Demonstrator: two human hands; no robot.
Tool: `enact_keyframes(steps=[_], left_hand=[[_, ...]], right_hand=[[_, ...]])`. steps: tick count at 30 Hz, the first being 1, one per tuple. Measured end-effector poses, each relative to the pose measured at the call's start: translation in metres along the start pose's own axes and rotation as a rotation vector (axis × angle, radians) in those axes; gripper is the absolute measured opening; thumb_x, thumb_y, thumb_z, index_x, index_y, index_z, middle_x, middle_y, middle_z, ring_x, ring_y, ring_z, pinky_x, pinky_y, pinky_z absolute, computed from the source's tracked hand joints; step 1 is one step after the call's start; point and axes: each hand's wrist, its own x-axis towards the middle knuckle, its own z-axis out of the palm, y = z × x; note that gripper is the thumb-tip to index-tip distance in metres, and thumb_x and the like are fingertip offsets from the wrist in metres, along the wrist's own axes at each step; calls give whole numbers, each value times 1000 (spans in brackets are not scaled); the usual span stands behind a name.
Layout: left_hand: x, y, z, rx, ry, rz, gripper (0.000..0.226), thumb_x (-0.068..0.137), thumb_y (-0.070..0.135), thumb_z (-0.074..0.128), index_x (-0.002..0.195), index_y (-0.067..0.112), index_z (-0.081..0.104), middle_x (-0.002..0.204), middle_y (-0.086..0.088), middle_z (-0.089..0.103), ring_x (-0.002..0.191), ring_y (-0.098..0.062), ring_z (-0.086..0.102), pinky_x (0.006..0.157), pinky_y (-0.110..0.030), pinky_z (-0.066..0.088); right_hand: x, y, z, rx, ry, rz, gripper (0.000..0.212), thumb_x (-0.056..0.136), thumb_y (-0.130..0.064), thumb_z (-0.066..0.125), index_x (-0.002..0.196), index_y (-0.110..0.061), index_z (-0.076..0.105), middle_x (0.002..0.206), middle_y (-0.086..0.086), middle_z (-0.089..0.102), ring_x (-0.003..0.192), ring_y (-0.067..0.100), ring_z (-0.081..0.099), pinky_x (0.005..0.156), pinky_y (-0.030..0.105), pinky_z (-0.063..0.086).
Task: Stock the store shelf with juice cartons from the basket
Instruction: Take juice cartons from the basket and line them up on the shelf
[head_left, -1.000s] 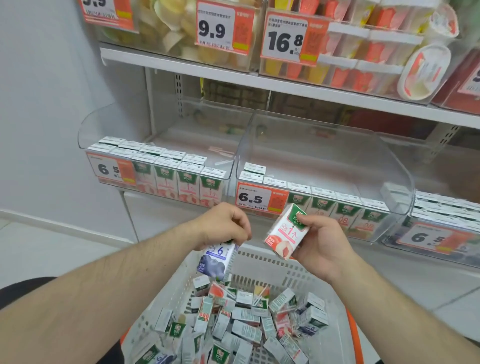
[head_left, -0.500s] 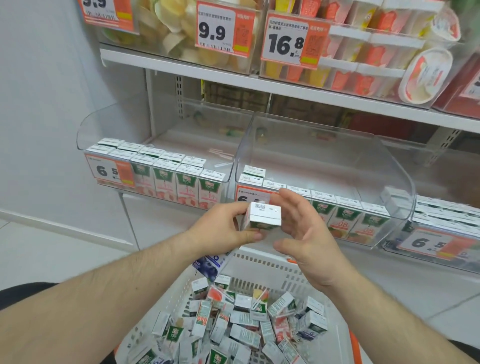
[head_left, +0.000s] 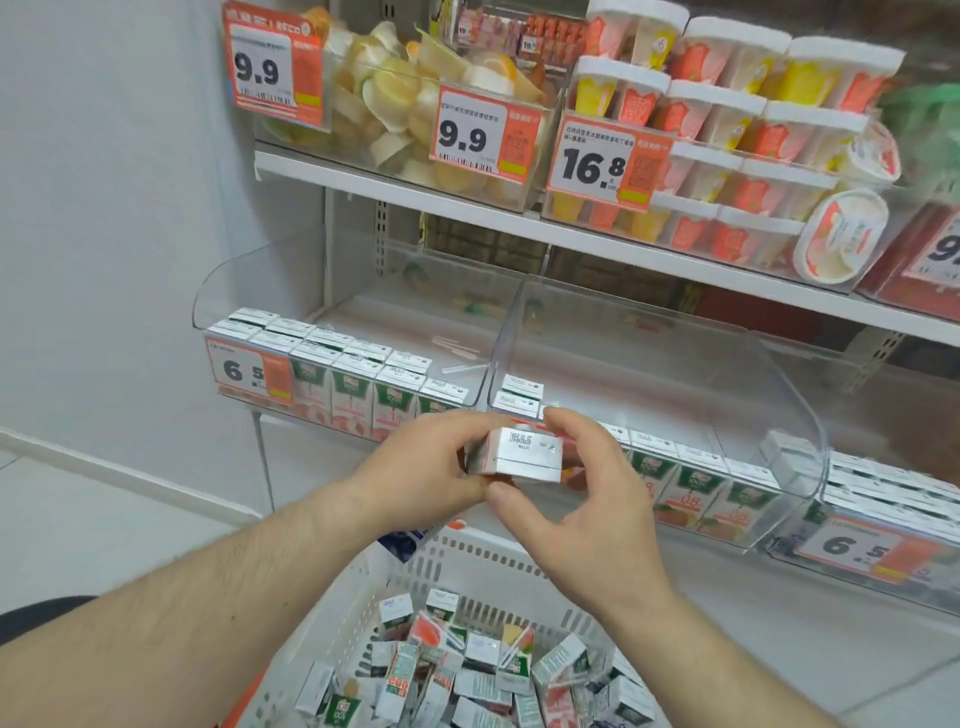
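Observation:
A small juice carton (head_left: 522, 457) is held upright between both hands in front of the shelf, its white top facing me. My left hand (head_left: 415, 467) grips its left side. My right hand (head_left: 587, 514) has its thumb under the carton and its index finger curved over the top. A blue carton (head_left: 402, 543) peeks out below my left hand. Under my arms the white basket (head_left: 467, 566) holds several loose juice cartons (head_left: 467, 675). Right behind the held carton is the clear middle bin (head_left: 727, 374), with a front row of cartons (head_left: 691, 483).
The clear left bin (head_left: 234, 296) has two rows of cartons behind a 6.5 price tag (head_left: 244, 371). Another stocked bin (head_left: 883, 514) stands at the right. The shelf above (head_left: 415, 192) carries fruit cups and pudding tubs. A grey wall lies to the left.
The red and green carton went from my right hand alone to between both hands, turned top up, and rose toward the middle bin. My left hand lifted away from the basket.

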Motion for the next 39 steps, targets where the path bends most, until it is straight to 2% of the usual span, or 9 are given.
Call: enact_keyframes(steps=[5,9,12,17,21,26,33,36,39], left_hand=[[1,-5,-16,39,104,-26,44,73,45,56,116,48,57,95,19,65,89,2,57,74,-22,47],[5,-7,-38,-38,357,-99,37,78,31,78,108,44,62,97,28,58,74,21,50,68,-3,36],[7,-16,-54,-64,449,-228,39,79,25,76,115,33,65,102,23,61,72,13,52,77,-9,40],[10,-32,-66,18,408,-351,29,83,23,69,111,29,68,106,19,63,70,3,51,83,-19,42],[15,-43,-63,32,322,-408,25,83,24,69,107,30,68,104,18,64,68,4,51,77,-19,42],[22,-54,-60,128,243,-420,26,86,32,69,111,27,68,106,14,56,94,-6,55,87,-21,43],[28,-70,-52,189,235,-418,19,85,43,70,100,31,70,102,13,55,102,-8,55,87,-29,47],[29,-74,-49,187,260,-412,16,84,43,70,96,32,71,97,14,52,98,-8,52,81,-27,43],[30,-76,-47,168,282,-399,16,84,41,71,95,30,71,97,14,53,95,-8,53,80,-28,44]], right_hand=[[37,-22,18,-270,116,-275,38,75,-51,59,100,-24,70,92,-12,70,86,6,60,73,23,50],[92,-41,14,-128,2,67,19,77,-39,64,81,-23,73,74,-8,71,77,14,65,71,32,54],[138,-48,11,-4,-19,282,31,83,-38,63,68,-12,71,65,1,71,63,21,70,62,44,61],[180,-49,27,-147,-55,266,37,82,-41,60,65,-11,73,63,3,71,65,22,71,66,46,61],[203,-51,47,-357,-144,261,33,79,-40,57,73,-10,69,74,7,70,70,26,68,63,36,57],[220,-63,69,-586,-287,242,22,86,-28,58,71,-12,53,83,8,61,78,29,61,62,29,43],[210,-62,105,-758,-551,265,23,96,-22,46,82,-7,55,81,5,56,63,18,54,52,28,42],[206,-58,113,-600,-662,404,24,95,-14,54,115,-6,62,76,4,49,93,29,67,59,30,46],[202,-56,116,-497,-718,492,33,91,-8,59,123,-1,60,83,8,54,114,37,62,77,41,54]])
